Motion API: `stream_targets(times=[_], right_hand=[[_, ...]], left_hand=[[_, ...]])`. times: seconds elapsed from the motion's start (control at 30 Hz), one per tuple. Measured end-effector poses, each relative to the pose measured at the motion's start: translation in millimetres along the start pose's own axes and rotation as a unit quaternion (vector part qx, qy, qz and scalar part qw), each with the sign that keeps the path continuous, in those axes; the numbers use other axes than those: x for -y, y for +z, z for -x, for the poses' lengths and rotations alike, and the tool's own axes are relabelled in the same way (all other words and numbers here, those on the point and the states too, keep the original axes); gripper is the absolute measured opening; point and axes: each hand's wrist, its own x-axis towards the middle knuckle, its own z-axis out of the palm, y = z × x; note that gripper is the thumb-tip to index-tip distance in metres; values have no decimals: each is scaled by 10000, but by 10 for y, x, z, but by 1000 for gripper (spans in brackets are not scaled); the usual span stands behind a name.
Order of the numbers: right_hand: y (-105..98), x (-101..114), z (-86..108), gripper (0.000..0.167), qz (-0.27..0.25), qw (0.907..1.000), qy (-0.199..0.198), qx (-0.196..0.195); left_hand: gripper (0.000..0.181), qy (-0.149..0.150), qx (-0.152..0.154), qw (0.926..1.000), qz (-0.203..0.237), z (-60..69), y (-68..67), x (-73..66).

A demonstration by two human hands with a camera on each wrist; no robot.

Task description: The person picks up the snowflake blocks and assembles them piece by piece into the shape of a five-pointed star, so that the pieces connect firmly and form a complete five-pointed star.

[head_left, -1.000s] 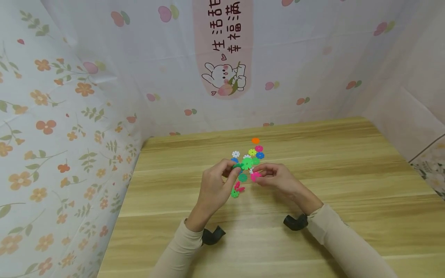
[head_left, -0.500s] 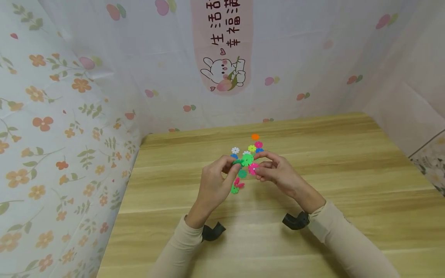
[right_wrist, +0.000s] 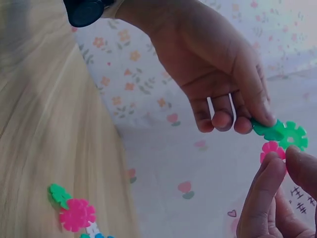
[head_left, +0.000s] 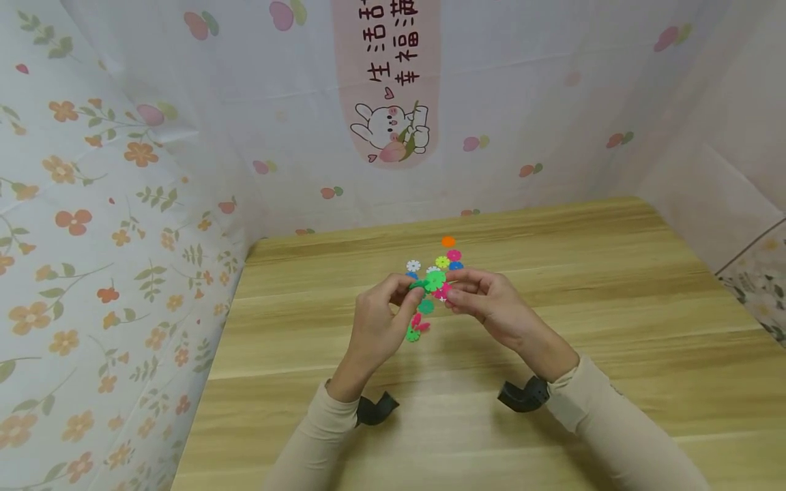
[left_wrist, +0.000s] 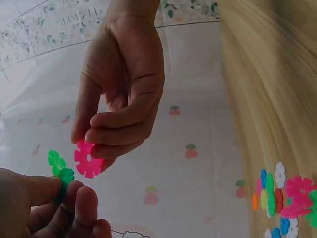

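Note:
Between thumb and fingers, the left hand (head_left: 383,320) pinches a dark green notched disc (right_wrist: 267,130), which is joined to a bright green one (head_left: 435,280). The right hand (head_left: 500,310) grips a pink notched disc (left_wrist: 88,158) by its edge. In the right wrist view the pink disc lies right against the green pair; whether it is slotted in, I cannot tell. Both hands are raised above the table, as the left wrist view shows. Below them on the table lies a green disc with pink pieces (head_left: 413,333).
Loose discs lie on the wooden table (head_left: 295,354) beyond the hands, among them an orange one (head_left: 448,241), a white one (head_left: 413,265) and a yellow one (head_left: 442,262). A dark curved device is at each wrist. Patterned cloth (head_left: 295,136) hangs behind the table and at its sides.
The right hand has brought the pink disc up and leftward to the green pair, and the disc has turned. The left hand has kept its pinch. The head view has shifted slightly.

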Motion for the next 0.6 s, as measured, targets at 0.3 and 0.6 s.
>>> stream_targets(times=[0.3, 0.6], right_hand=[[47, 92, 37, 25, -175, 9998, -128, -28], [83, 117, 72, 21, -177, 9996, -228, 43]], left_hand=[[8, -105, -26, 9998, 183, 9, -24, -9], [9, -71, -11, 9998, 160, 26, -32, -57]])
